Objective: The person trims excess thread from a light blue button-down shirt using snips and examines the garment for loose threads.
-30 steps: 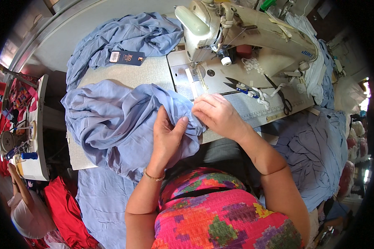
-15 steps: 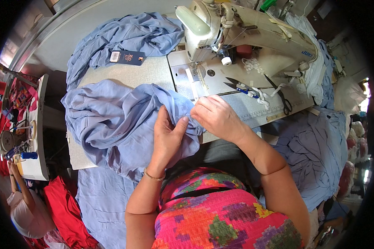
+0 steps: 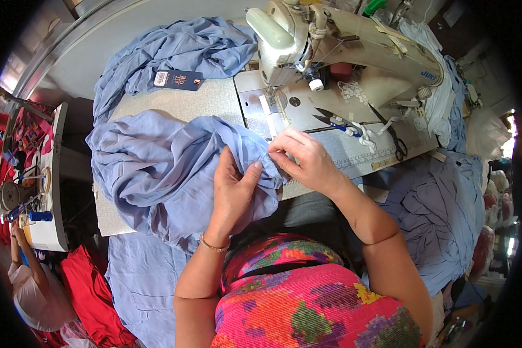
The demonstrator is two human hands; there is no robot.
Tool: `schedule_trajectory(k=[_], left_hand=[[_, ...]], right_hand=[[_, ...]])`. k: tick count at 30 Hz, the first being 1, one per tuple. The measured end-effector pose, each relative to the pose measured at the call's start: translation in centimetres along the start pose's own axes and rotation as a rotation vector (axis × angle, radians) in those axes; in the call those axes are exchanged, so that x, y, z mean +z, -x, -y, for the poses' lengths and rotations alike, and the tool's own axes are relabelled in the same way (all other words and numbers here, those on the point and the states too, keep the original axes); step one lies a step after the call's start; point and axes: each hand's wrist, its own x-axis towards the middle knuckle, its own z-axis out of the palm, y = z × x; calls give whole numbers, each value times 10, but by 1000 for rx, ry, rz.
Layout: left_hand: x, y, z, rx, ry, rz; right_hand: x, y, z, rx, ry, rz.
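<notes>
Blue fabric [image 3: 156, 168] lies bunched on the table [image 3: 185, 104] right in front of you, spilling over its near edge toward your lap. Your left hand [image 3: 233, 191] rests flat on the cloth with fingers spread, pinning it down; its thumb points toward your right hand [image 3: 304, 159], whose fingers are closed in a pinch on a folded edge of the same fabric. Compared with a second ago, both hands sit in nearly the same spot, the right only slightly shifted, so the edge is being adjusted, not moved along. Beyond your hands lie scissors [image 3: 391, 130], then the cream sewing machine [image 3: 342, 46], with more blue cloth [image 3: 174, 46] heaped at the far left.
</notes>
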Motion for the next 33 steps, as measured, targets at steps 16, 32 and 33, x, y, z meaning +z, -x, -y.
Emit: schedule_trajectory(k=[16,32,33], left_hand=[[-1,2,-3,-30,-91,46],[-3,0,0,-20,-80,7],[-4,0,0,-26,-89,7]], right_hand=[[-2,-6,2,-276,312,113],[0,3,0,105,-386,139],[1,3,-2,142,-463,168]])
